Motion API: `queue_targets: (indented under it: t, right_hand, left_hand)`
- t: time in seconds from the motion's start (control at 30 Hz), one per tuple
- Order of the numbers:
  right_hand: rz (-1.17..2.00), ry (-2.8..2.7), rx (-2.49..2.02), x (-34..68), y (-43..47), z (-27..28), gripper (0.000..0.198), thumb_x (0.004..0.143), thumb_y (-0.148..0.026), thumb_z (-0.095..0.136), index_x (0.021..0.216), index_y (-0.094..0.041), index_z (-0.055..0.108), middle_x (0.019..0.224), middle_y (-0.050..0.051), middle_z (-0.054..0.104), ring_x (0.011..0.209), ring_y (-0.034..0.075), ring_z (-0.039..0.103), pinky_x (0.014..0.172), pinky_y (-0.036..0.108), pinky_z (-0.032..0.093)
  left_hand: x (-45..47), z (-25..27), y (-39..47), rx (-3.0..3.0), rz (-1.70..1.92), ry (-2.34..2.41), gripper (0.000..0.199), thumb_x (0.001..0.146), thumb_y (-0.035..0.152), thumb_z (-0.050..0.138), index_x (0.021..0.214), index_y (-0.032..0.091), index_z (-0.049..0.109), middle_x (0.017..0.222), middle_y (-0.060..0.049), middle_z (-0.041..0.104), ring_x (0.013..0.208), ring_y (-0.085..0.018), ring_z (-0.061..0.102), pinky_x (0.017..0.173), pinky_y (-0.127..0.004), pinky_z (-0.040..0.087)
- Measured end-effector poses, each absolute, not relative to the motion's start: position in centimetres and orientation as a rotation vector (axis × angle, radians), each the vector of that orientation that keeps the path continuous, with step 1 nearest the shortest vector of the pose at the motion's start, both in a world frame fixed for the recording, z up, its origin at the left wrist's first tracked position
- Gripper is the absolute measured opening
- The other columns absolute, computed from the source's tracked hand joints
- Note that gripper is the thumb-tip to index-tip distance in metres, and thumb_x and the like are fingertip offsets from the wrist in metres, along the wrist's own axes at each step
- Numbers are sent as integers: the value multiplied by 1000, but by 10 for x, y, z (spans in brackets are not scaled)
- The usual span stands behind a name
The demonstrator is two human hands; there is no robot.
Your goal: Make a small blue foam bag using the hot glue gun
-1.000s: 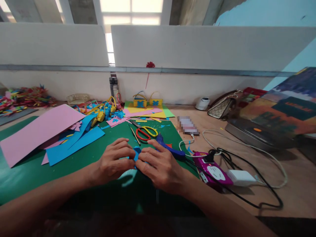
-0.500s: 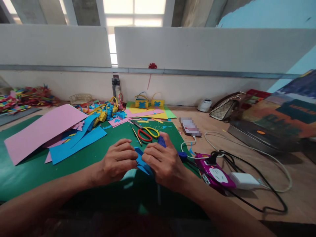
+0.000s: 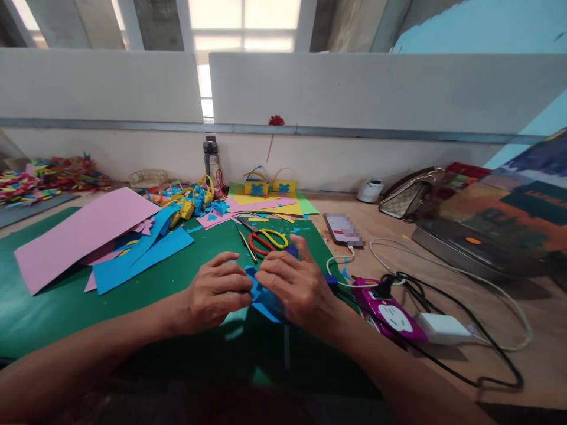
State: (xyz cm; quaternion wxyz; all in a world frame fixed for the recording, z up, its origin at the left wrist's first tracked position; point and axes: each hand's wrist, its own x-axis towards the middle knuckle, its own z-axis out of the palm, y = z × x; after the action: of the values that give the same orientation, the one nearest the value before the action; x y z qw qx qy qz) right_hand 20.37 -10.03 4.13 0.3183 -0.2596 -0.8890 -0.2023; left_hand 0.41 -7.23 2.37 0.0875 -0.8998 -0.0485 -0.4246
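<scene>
A folded blue paper piece is held between my two hands over the green mat. My left hand pinches its left edge with curled fingers. From the right, my right hand closes over its top and side, covering much of it. Just beyond lie scissors with one red and one yellow handle, and a slim pointed stick beside them. A dark blue object shows partly behind my right hand; its shape is hidden.
Pink sheets and blue sheets lie left. Behind stand small yellow paper bags with blue bows. A phone, purple power strip, white charger and looping cables occupy the right. A bottle stands at the back.
Both hands stay on the blue paper, with only a slight shift of fingers; a little more of its side shows. The whole view has moved slightly.
</scene>
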Motion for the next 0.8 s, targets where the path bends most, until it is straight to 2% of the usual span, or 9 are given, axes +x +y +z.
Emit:
queue_targets:
  t: [0.3,0.6,0.8]
  right_hand:
    - [-577,-2362,-609,195,-110,37,28,90,-10,34,76,-15,58,72,3,65,80,15,59,99,46,27]
    - [-622,-2357,-691,194,-109,38,32,91,-8,28,77,-14,57,71,5,64,78,17,57,97,49,27]
    - [-676,-2293,-803,199,-108,42,32,91,-9,29,76,-14,56,70,4,63,74,16,56,100,50,23]
  left_hand:
    - [5,25,-75,-2671,-1297,-203,23,89,16,39,76,17,57,72,-3,67,71,-12,60,89,-37,43]
    - [5,23,-76,-2713,-1352,-247,17,84,10,44,73,17,56,72,-3,66,69,-12,59,89,-38,42]
    - [4,25,-76,-2692,-1362,-249,15,84,10,46,73,16,55,72,-4,66,68,-12,58,88,-38,43]
